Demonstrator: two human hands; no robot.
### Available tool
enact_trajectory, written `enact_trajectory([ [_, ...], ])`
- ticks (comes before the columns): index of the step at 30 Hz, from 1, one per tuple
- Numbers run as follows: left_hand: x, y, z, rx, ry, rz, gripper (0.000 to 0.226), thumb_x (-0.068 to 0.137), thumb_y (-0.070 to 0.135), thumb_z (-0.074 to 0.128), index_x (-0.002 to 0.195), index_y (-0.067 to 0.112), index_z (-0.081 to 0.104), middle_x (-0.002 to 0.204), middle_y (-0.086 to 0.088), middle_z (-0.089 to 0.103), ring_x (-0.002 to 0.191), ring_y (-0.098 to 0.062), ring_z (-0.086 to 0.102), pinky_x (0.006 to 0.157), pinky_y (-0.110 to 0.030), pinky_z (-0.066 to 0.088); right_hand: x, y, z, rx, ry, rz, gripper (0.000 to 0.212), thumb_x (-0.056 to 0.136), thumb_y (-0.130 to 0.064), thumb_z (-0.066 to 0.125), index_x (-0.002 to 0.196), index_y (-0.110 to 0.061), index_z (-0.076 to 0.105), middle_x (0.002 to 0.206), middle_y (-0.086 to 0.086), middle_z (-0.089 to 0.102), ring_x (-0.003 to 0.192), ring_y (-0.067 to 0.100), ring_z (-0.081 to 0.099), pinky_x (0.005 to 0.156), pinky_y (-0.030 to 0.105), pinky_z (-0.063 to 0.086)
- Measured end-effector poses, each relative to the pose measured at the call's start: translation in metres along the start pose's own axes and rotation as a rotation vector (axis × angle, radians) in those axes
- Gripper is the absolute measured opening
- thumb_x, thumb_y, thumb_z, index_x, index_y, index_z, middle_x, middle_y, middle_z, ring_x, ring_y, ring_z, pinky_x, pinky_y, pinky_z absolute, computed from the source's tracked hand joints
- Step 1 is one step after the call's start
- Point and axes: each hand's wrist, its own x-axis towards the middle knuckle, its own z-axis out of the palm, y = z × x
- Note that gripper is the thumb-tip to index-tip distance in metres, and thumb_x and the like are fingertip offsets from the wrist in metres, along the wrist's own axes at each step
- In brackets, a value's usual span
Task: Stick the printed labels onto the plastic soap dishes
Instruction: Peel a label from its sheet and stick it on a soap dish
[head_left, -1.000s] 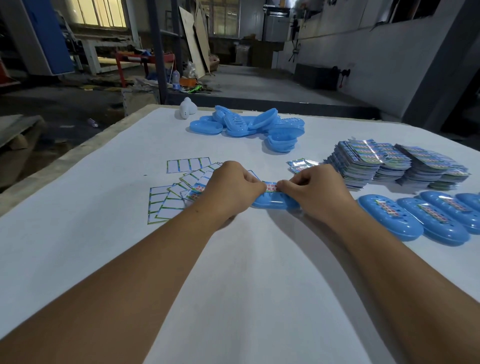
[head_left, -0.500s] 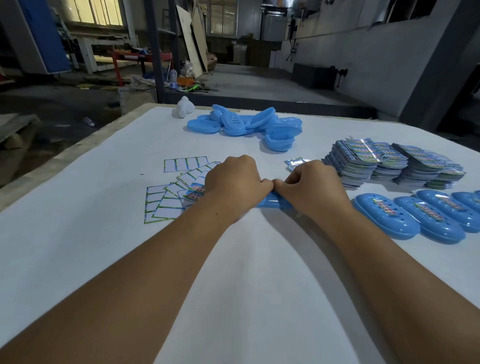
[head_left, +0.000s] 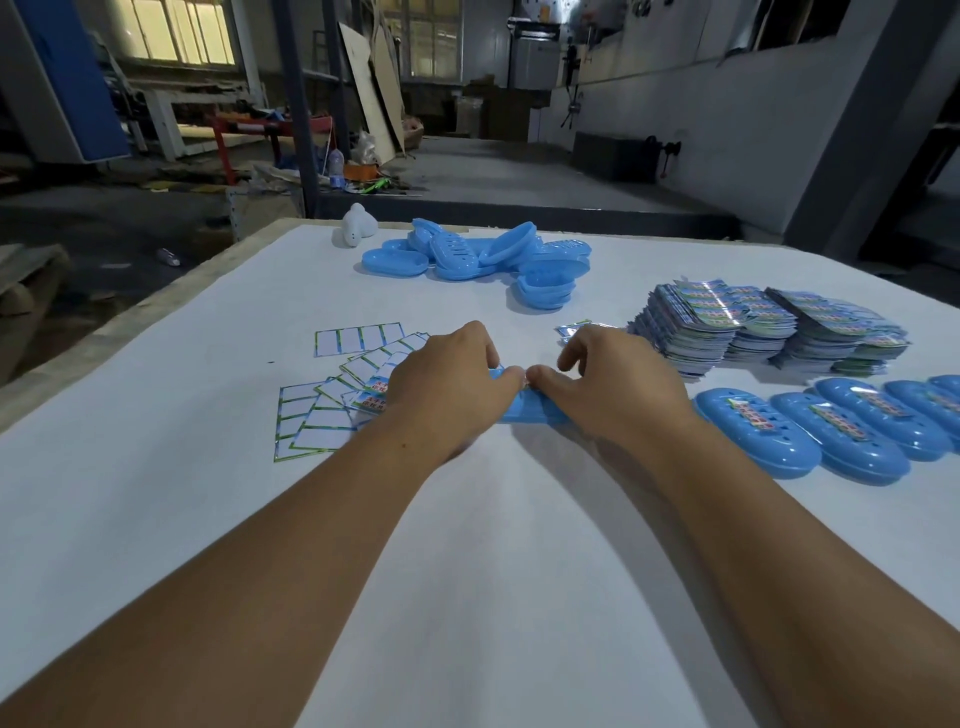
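Here your left hand (head_left: 451, 385) and right hand (head_left: 613, 383) both curl over the soap dish (head_left: 524, 410) lying beneath them, thumbs meeting on top, probably to seat the label, which is hidden. Finished dishes (head_left: 831, 431) sit to your right, presumably set aside there.

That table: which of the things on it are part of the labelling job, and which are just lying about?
Part of the job:
- dish under both thumbs
- left hand, right hand
- label stacks
- labelled dishes
- unlabelled dishes
- peeled sheets

Lying about:
- white object at the far edge
- bottle on the floor
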Motion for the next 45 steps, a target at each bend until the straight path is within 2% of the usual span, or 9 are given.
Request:
enact_trajectory([
  [4,0.002,0.0,-0.001,-0.043,-0.004,0.017,0.017,0.09,0.049,0.055,0.086,0.033,0.057,0.081,0.009,0.06,0.082,-0.018,0.058,0.066,-0.033,0.043,-0.007,-0.001,-0.001,0.245,-0.135,-0.216,0.038,0.089,-0.047,0.066,0.123,-0.029,0.066,0.12,-0.01,0.066,0.106,0.009,0.059,0.089,0.026,0.046],
  [10,0.004,-0.003,-0.003,-0.095,0.008,0.01,0.015,0.093,0.041,0.053,0.082,0.032,0.059,0.076,0.01,0.061,0.083,-0.022,0.061,0.073,-0.035,0.05,-0.013,-0.005,-0.013,0.13,-0.284,-0.29,0.056,0.077,-0.054,0.07,0.131,-0.043,0.058,0.118,-0.014,0.064,0.104,0.014,0.061,0.092,0.037,0.052],
  [15,0.004,-0.003,-0.002,-0.117,0.03,-0.029,0.025,0.092,0.048,0.056,0.074,0.031,0.055,0.076,0.01,0.061,0.086,-0.022,0.06,0.077,-0.034,0.049,-0.012,0.011,-0.038,-0.187,-0.337,-0.035,0.059,0.067,-0.073,0.061,0.113,-0.036,0.058,0.094,-0.012,0.055,0.091,0.018,0.056,0.072,0.034,0.047],
  [21,0.004,-0.004,0.0,-0.112,0.011,-0.026,0.025,0.091,0.047,0.057,0.072,0.03,0.057,0.078,0.011,0.064,0.089,-0.02,0.06,0.08,-0.035,0.051,-0.016,0.034,-0.062,-0.303,-0.347,0.128,0.056,0.06,-0.069,0.066,0.067,-0.014,0.058,0.063,0.0,0.059,0.057,0.017,0.054,0.048,0.026,0.032],
  [26,0.003,-0.007,0.004,-0.047,-0.042,-0.033,0.022,0.089,0.046,0.059,0.074,0.031,0.058,0.076,0.015,0.059,0.081,-0.017,0.06,0.072,-0.03,0.045,-0.018,0.044,-0.075,-0.267,-0.38,0.188,0.048,0.062,-0.06,0.073,0.073,-0.014,0.063,0.071,0.002,0.065,0.064,0.02,0.059,0.053,0.028,0.041],
  [31,0.004,-0.007,0.002,-0.047,-0.054,-0.039,0.021,0.089,0.046,0.059,0.076,0.03,0.06,0.077,0.014,0.06,0.079,-0.014,0.059,0.07,-0.03,0.044,-0.014,0.053,-0.078,-0.264,-0.356,0.173,0.042,0.077,-0.032,0.076,0.111,-0.008,0.071,0.108,0.015,0.071,0.098,0.03,0.068,0.082,0.039,0.057],
  [37,0.003,-0.006,0.002,-0.027,-0.062,-0.033,0.02,0.089,0.047,0.059,0.079,0.03,0.061,0.077,0.015,0.059,0.079,-0.013,0.059,0.07,-0.03,0.043,-0.008,0.065,-0.076,-0.245,-0.328,0.176,0.036,0.088,-0.008,0.063,0.12,-0.022,0.066,0.078,-0.008,0.049,0.074,0.02,0.051,0.054,0.025,0.035],
  [41,0.003,-0.007,0.002,-0.022,-0.069,-0.028,0.019,0.091,0.048,0.058,0.08,0.032,0.06,0.077,0.016,0.058,0.078,-0.013,0.059,0.07,-0.029,0.043,-0.005,0.064,-0.07,-0.18,-0.325,0.145,0.038,0.086,-0.006,0.061,0.12,-0.021,0.067,0.106,0.0,0.064,0.093,0.024,0.057,0.073,0.027,0.043],
  [45,0.003,-0.006,0.002,-0.021,-0.067,-0.039,0.018,0.09,0.047,0.058,0.08,0.032,0.06,0.078,0.014,0.06,0.079,-0.013,0.059,0.07,-0.029,0.044,0.0,0.053,-0.053,-0.073,-0.257,0.08,0.026,0.085,-0.015,0.065,0.108,-0.027,0.066,0.103,-0.003,0.065,0.086,0.018,0.06,0.062,0.026,0.041],
])
